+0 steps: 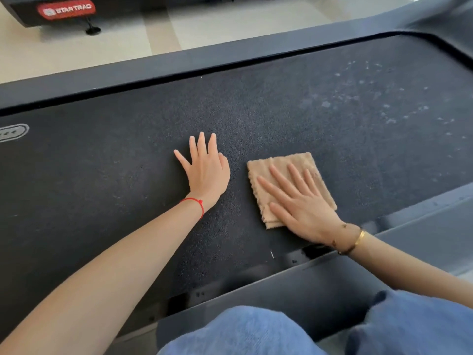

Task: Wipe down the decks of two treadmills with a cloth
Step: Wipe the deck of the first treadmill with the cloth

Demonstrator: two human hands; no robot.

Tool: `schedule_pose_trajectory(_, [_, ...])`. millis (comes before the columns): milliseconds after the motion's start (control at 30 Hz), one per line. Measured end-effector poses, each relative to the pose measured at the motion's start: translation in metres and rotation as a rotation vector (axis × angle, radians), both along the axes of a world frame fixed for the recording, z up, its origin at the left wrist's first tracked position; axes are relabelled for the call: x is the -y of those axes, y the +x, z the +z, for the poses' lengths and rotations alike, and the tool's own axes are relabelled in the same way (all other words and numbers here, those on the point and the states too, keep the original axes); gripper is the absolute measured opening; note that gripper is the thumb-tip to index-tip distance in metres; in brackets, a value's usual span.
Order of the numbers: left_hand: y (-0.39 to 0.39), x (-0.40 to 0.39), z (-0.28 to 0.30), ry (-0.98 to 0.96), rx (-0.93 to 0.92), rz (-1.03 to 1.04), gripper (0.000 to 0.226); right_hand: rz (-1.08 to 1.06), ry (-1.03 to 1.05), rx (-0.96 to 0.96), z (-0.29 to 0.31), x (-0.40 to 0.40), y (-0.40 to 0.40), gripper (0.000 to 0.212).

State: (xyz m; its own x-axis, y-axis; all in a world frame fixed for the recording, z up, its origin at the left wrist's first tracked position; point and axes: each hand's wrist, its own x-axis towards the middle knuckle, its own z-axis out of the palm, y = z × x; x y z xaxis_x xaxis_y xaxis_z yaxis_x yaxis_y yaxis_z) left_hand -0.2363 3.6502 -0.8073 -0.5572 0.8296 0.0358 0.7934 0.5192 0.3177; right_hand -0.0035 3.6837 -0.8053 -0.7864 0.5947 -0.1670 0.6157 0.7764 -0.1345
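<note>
The right hand (304, 203) lies flat, fingers spread, palm down on a folded tan cloth (286, 185), pressing it onto the dark belt of a treadmill deck (256, 111). The left hand (207, 170) rests just beside the cloth, not touching it, open and flat on the belt with nothing held. A thin red string bracelet (195, 202) circles the left wrist; a gold bangle (359, 238) and a beaded bracelet sit on the right wrist.

The belt is black and finely textured. To the right of the cloth, pale speckled marks (378, 98) are scattered over it. At the belt's left edge is a white rounded outline with arrow shapes inside (12, 133). Dark grey side rails (128, 70) frame the belt on the far and near sides. The person's knees, in blue jeans (256, 331), show at the bottom edge.

Beyond the far rail is a pale tiled floor (179, 26). At the top left stands part of a second machine (28, 14) on a small black foot, bearing a red label that reads "STAR TRAC" (66, 11).
</note>
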Motion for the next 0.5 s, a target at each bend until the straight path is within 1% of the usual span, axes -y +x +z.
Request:
schedule_pose_trajectory(67, [0.004,-0.009,-0.003,0.012,-0.010,0.007,0.054,0.087,-0.008,-0.035,-0.002,0.002,0.003,0.056])
schedule_pose_trajectory(167, [0.010,-0.024,-0.007,0.022,-0.017,0.026,0.054,0.115,0.000,-0.088,-0.005,-0.020,0.009,0.054])
schedule_pose_trajectory(233, [0.014,-0.033,-0.008,0.021,-0.021,0.043,0.054,0.046,0.015,-0.097,-0.007,-0.052,0.014,0.053])
schedule_pose_trajectory(333, [0.016,-0.046,-0.010,0.020,-0.029,0.061,0.054,-0.155,0.028,-0.079,-0.007,-0.130,0.010,0.053])
schedule_pose_trajectory(400, [0.016,-0.053,-0.011,0.014,-0.035,0.074,0.054,-0.287,-0.005,-0.054,-0.004,-0.177,-0.003,0.053])
schedule_pose_trajectory(433, [0.016,-0.056,-0.011,0.011,-0.042,0.080,0.054,-0.319,-0.013,-0.048,-0.004,-0.193,-0.013,0.054])
schedule_pose_trajectory(500, [0.017,-0.060,-0.013,-0.006,-0.052,0.089,0.055,-0.298,-0.006,-0.051,-0.005,-0.205,-0.038,0.055])
